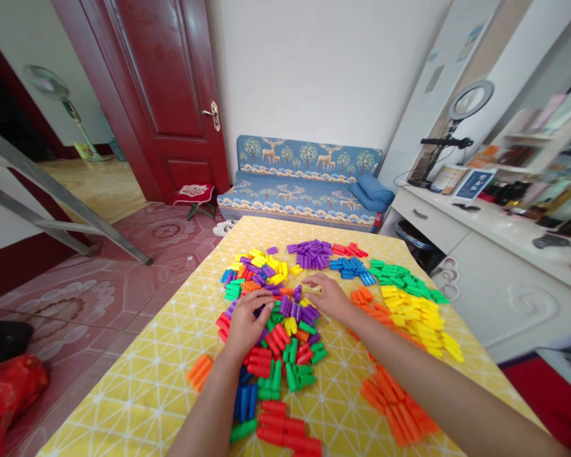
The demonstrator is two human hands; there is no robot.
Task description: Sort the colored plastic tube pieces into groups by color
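A mixed heap of small plastic blocks (285, 330) in many colours lies in the middle of a table with a yellow patterned cloth (137, 393). My left hand (247, 324) rests on the heap's left side with its fingers curled down into the blocks; what they grip is hidden. My right hand (326, 295) reaches to the heap's far edge, fingers bent and pinching near a purple block (297, 293). Sorted groups lie around: purple blocks (311, 254), blue blocks (352, 268), green blocks (404, 279), yellow blocks (419, 317), orange blocks (394, 409).
A blue patterned sofa (304, 184) stands beyond the table's far end, next to a dark red door (166, 95). A white counter (499, 235) with a ring light (471, 100) runs along the right. A metal ladder (52, 190) leans at left.
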